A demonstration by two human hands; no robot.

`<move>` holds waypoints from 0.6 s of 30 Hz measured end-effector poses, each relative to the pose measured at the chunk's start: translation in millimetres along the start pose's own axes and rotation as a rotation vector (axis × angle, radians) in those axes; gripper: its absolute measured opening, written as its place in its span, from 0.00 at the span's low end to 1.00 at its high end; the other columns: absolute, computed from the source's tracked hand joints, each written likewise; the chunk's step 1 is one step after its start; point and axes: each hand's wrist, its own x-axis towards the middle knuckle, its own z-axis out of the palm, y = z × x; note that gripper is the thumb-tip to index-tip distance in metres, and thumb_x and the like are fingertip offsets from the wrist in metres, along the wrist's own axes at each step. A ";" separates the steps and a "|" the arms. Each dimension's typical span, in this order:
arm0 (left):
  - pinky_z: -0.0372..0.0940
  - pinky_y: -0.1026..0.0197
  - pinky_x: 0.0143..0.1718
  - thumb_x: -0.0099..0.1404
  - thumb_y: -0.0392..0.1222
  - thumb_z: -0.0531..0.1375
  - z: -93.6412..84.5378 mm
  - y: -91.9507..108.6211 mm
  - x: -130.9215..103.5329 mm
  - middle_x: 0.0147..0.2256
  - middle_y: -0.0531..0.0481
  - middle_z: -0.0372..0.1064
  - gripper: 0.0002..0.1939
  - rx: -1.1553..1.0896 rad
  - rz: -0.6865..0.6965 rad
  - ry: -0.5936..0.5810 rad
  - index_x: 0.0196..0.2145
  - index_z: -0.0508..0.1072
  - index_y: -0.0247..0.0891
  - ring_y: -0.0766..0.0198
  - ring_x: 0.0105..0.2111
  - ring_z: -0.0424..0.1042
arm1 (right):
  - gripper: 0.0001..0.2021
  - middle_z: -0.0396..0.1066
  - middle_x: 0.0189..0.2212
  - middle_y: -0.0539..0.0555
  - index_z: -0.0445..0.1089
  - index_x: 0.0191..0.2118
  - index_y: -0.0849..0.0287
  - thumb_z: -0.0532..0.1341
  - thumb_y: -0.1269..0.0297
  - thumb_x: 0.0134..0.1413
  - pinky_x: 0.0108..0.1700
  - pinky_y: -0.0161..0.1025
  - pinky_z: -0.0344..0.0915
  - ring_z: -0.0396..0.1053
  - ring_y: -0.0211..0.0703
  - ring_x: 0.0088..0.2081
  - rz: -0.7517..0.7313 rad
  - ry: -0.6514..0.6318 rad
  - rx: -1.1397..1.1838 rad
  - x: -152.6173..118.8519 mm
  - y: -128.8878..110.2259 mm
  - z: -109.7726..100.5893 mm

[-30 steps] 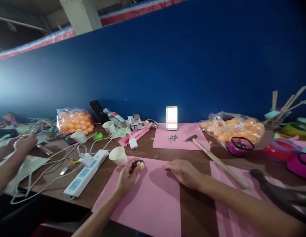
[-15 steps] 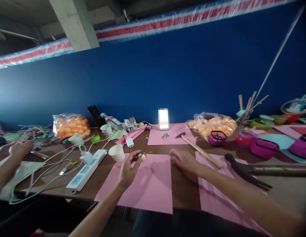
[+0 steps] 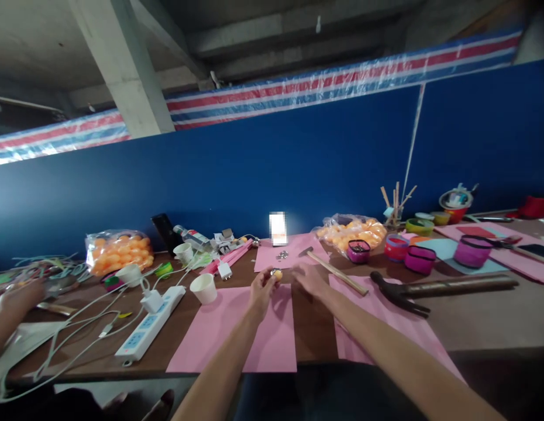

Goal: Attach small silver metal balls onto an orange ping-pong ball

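Observation:
Between the thumb and fingers of my left hand (image 3: 262, 290) is an orange ball (image 3: 278, 275) with shiny silver bits on its upper side. It is held just above the pink sheet (image 3: 241, 327). My right hand (image 3: 310, 279) is close on the ball's right, apart from it. Its fingers are smeared by motion, so I cannot tell whether they pinch anything. A small heap of shiny silver pieces (image 3: 282, 255) lies on the farther pink sheet (image 3: 263, 262), beyond both hands. A small hammer (image 3: 337, 271) with a wooden handle rests just right of my right hand.
A white paper cup (image 3: 203, 289) and a power strip (image 3: 151, 327) with cables stand left. Bags of orange balls (image 3: 120, 252) lie left and right. A claw hammer (image 3: 451, 286) lies right, near several purple containers (image 3: 420, 260). Another person's hand (image 3: 21, 297) is at far left.
My left hand has carried the ball right and slightly away from me, nearer to my right hand. The camera view has tilted up and turned a little right.

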 end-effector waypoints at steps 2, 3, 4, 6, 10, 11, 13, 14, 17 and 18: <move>0.66 0.60 0.38 0.48 0.43 0.64 5.5 -6.3 3.4 0.39 0.45 0.68 0.21 0.050 0.020 0.007 0.41 0.68 0.37 0.66 0.34 0.70 | 0.06 0.69 0.27 0.51 0.65 0.30 0.60 0.55 0.65 0.45 0.32 0.36 0.63 0.66 0.39 0.28 0.012 0.022 0.034 2.4 5.0 -0.5; 0.67 0.60 0.37 0.48 0.43 0.64 6.7 -9.4 3.3 0.39 0.45 0.69 0.22 0.092 0.021 0.006 0.41 0.68 0.36 0.65 0.33 0.71 | 0.07 0.69 0.27 0.51 0.65 0.31 0.60 0.55 0.64 0.45 0.32 0.36 0.63 0.66 0.39 0.29 0.018 0.030 0.049 1.5 7.2 -0.6; 0.67 0.60 0.36 0.47 0.44 0.64 7.2 -12.2 2.7 0.38 0.44 0.69 0.22 0.140 0.029 0.000 0.41 0.68 0.36 0.64 0.33 0.71 | 0.07 0.69 0.27 0.51 0.65 0.31 0.60 0.55 0.63 0.46 0.33 0.36 0.63 0.66 0.39 0.29 0.023 0.033 0.062 -0.5 9.2 -0.5; 0.67 0.59 0.35 0.47 0.44 0.64 6.4 -16.7 1.2 0.38 0.43 0.70 0.22 0.206 0.059 -0.007 0.41 0.69 0.36 0.62 0.34 0.71 | 0.08 0.69 0.27 0.51 0.65 0.33 0.60 0.55 0.62 0.47 0.32 0.36 0.63 0.66 0.39 0.28 0.026 0.028 0.084 -5.8 12.2 0.4; 0.67 0.58 0.36 0.48 0.45 0.63 4.5 -20.7 1.8 0.38 0.42 0.70 0.22 0.235 0.111 -0.010 0.41 0.69 0.35 0.61 0.34 0.71 | 0.09 0.70 0.28 0.51 0.65 0.32 0.60 0.55 0.60 0.47 0.33 0.36 0.63 0.66 0.39 0.29 0.006 0.004 0.113 -12.6 13.8 2.5; 0.67 0.57 0.36 0.49 0.45 0.63 4.5 -21.2 2.4 0.38 0.43 0.70 0.22 0.242 0.122 -0.013 0.41 0.69 0.35 0.61 0.34 0.71 | 0.09 0.70 0.28 0.51 0.66 0.32 0.60 0.55 0.60 0.47 0.33 0.35 0.63 0.66 0.39 0.29 0.000 -0.001 0.118 -13.1 13.5 2.6; 0.67 0.57 0.37 0.50 0.46 0.62 5.1 -21.9 3.6 0.38 0.43 0.71 0.21 0.258 0.139 -0.019 0.42 0.69 0.36 0.61 0.34 0.72 | 0.09 0.70 0.28 0.51 0.66 0.32 0.60 0.55 0.60 0.47 0.33 0.35 0.63 0.66 0.38 0.30 -0.008 -0.002 0.122 -13.6 12.4 1.9; 0.67 0.57 0.37 0.50 0.46 0.62 5.4 -22.2 4.0 0.38 0.43 0.71 0.21 0.266 0.144 -0.024 0.42 0.69 0.36 0.61 0.35 0.72 | 0.09 0.70 0.28 0.51 0.66 0.32 0.60 0.55 0.60 0.47 0.34 0.35 0.62 0.66 0.38 0.30 -0.010 0.000 0.120 -13.9 11.8 1.2; 0.67 0.58 0.37 0.50 0.45 0.62 5.4 -23.5 4.9 0.39 0.44 0.71 0.21 0.297 0.158 -0.030 0.42 0.70 0.37 0.60 0.36 0.71 | 0.08 0.69 0.28 0.51 0.66 0.31 0.59 0.56 0.61 0.46 0.36 0.36 0.61 0.65 0.39 0.31 -0.007 0.022 0.099 -15.7 10.4 -1.4; 0.67 0.57 0.37 0.49 0.45 0.62 5.2 -24.0 5.1 0.39 0.44 0.71 0.21 0.308 0.160 -0.025 0.42 0.70 0.37 0.60 0.35 0.71 | 0.08 0.69 0.28 0.51 0.66 0.31 0.59 0.56 0.61 0.46 0.36 0.36 0.61 0.65 0.39 0.32 -0.003 0.031 0.090 -16.6 10.1 -2.1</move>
